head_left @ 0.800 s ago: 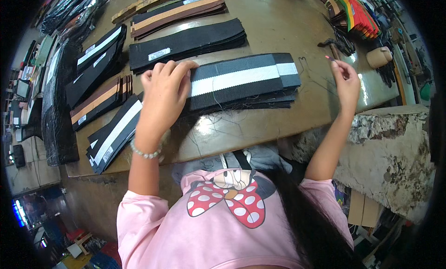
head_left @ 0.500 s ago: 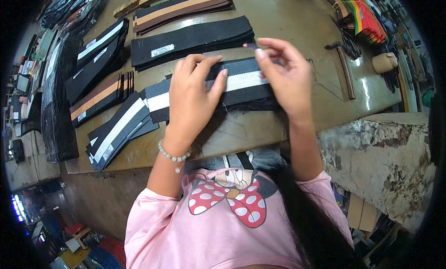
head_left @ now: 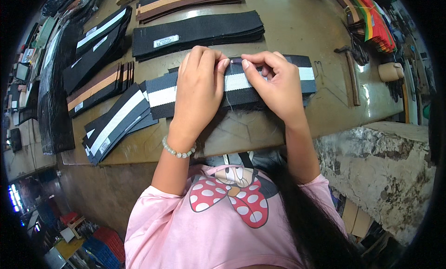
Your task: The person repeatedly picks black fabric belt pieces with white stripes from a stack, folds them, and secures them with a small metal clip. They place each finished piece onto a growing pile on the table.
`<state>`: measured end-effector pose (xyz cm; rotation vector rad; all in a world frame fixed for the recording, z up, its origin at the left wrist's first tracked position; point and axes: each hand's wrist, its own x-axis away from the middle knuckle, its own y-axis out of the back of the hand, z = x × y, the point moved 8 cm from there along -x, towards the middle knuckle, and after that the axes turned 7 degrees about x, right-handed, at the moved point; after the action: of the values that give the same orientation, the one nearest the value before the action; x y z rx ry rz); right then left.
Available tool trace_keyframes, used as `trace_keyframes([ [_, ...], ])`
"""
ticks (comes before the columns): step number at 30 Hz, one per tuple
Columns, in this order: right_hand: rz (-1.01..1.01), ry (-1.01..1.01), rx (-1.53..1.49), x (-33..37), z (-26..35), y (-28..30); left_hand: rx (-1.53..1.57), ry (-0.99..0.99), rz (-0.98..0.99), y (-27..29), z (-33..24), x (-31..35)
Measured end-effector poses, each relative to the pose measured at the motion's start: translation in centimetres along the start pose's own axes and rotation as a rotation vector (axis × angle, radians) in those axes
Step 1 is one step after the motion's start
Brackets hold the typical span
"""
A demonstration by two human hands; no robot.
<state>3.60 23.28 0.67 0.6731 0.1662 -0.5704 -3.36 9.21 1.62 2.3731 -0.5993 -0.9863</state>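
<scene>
A stack of grey, white and black striped webbing strips lies before me near the table's front edge. My left hand rests over it, thumb and forefinger pinched at the far edge; what they hold is too small to make out. My right hand is closed, its thumb and fingers on a thin, dark purple tool whose tip points toward my left fingertips. A loose pale thread hangs over the strips between my hands.
Black webbing strips with a white label lie beyond, and brown-and-tan strips farther back. More striped bundles fan out at left, beside a black plastic-wrapped bundle. A hammer and red strips are at right.
My right hand has come left and down with the purple tool, meeting my left fingertips. The left thumb and forefinger have closed together. My view has shifted slightly.
</scene>
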Motion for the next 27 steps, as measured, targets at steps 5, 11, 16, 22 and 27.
trace_keyframes([
  [5,0.015,0.034,0.042,-0.2,0.3,-0.5,-0.019,-0.016,-0.007,-0.4,0.5,0.2],
  [11,0.036,-0.140,-0.157,-0.1,-1.4,-0.1,0.203,-0.089,0.067,1.7,-3.1,0.9],
  [16,0.105,-0.060,-0.142,0.2,-1.2,-0.3,0.170,0.016,0.074,1.7,-3.2,2.9],
  [22,0.079,0.024,-0.058,0.4,-0.4,-0.3,-0.075,0.129,0.024,0.9,-1.3,2.4],
  [27,0.066,0.044,-0.045,0.5,-0.1,-0.1,-0.201,0.060,-0.031,0.6,-2.7,2.5],
])
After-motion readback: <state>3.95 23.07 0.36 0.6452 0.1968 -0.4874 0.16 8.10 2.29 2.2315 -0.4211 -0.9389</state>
